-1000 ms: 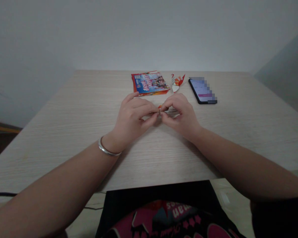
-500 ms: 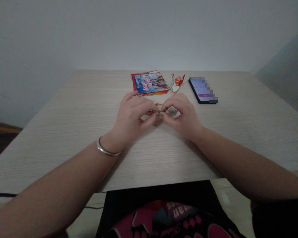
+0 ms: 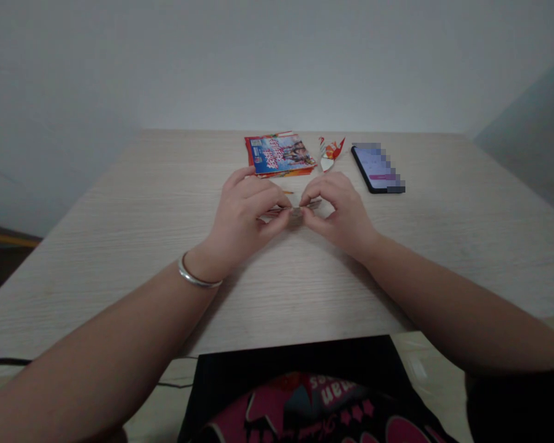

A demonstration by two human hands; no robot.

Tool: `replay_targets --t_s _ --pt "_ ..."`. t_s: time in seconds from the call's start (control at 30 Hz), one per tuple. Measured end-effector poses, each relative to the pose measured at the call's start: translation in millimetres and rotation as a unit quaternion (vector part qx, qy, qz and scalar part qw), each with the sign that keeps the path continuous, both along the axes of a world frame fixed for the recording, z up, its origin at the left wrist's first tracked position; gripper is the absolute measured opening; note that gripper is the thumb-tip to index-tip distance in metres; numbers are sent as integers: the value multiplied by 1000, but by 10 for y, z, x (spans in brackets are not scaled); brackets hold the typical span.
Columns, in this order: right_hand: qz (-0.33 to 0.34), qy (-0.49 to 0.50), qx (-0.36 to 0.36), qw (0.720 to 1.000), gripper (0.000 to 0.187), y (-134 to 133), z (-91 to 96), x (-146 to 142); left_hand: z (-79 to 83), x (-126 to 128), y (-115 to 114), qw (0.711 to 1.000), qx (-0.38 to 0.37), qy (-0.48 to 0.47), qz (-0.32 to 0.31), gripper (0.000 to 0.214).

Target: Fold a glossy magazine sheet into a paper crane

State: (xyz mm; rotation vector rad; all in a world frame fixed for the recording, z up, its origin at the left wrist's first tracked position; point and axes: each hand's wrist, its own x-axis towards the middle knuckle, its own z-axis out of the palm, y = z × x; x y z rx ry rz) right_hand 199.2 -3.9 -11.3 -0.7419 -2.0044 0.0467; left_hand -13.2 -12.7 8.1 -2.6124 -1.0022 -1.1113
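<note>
Thumb and fingertips of the left hand (image 3: 252,206) and the right hand (image 3: 339,209) pinch a small folded paper (image 3: 296,212) between them, just on the near side of a stack of printed sheets (image 3: 284,155) on a pale table (image 3: 166,191). Both pinches are narrow and close together, hiding much of the paper. A tug apart could tear it or open its folds; an uneven squeeze could skew a crease. The left hand's raised finger reaches the stack's near edge, contact unclear, and a sideways shift there could fan the sheets. Right of the stack, a folded paper figure (image 3: 331,155), light and beside a phone (image 3: 373,169), could be knocked by the right knuckles.
</note>
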Motion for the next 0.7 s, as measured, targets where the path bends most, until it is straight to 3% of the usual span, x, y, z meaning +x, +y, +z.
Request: replay_targets --t_s 0.7 --pt "-15 -16 -1 1000 12 9 8 67 12 -43 33 1000 5 3 1 21"
